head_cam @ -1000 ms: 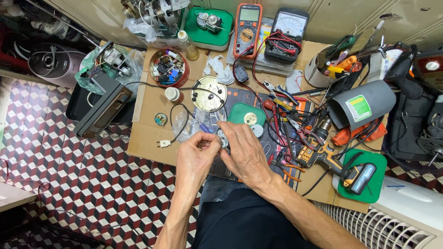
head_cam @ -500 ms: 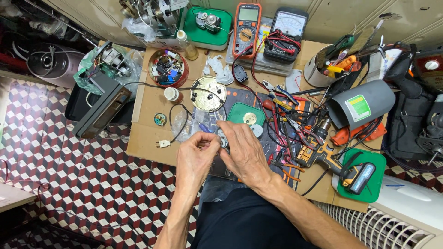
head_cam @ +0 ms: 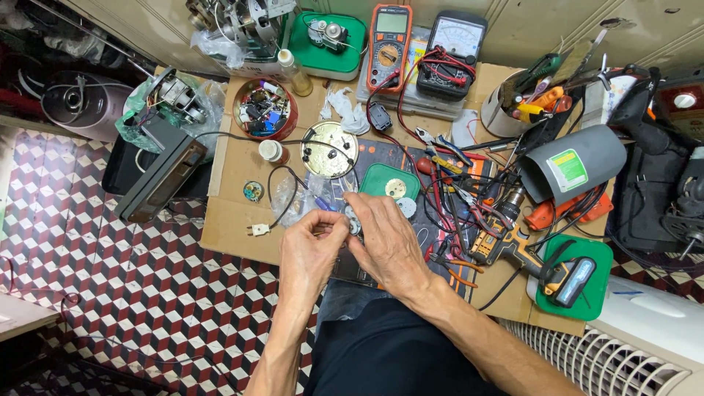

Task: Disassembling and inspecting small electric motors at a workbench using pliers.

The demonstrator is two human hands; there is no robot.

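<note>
Both hands meet over the near edge of the cardboard-covered worktop (head_cam: 235, 220). Left hand (head_cam: 312, 253) and right hand (head_cam: 389, 242) are fingertips together, pinching a small grey/white part (head_cam: 352, 222) betw. them; part mostly hidden by fingers, can't tell exactly what it is. Just beyond the hands: clear plastic bag (head_cam: 293, 198) w/ a black wire (head_cam: 282, 187) looping over it to a small white connector (head_cam: 258, 229). Round metal disc (head_cam: 329, 149) sits above that, green square lid (head_cam: 389, 183) w/ a pale round piece on it just beside the right hand's fingers. Further back: red bowl of small parts (head_cam: 264, 110), orange multimeter (head_cam: 389, 44) and black analog meter (head_cam: 455, 51) w/ red leads. Right side: grey curved housing (head_cam: 572, 165) w/ a green and white rectangular label (head_cam: 568, 170) on its face, yellow-black cordless drill (head_cam: 528, 253) lying on a green pad (head_cam: 587, 282), tangle of pliers and wires betw. Checkered floor (head_cam: 132, 293) to the left.
</note>
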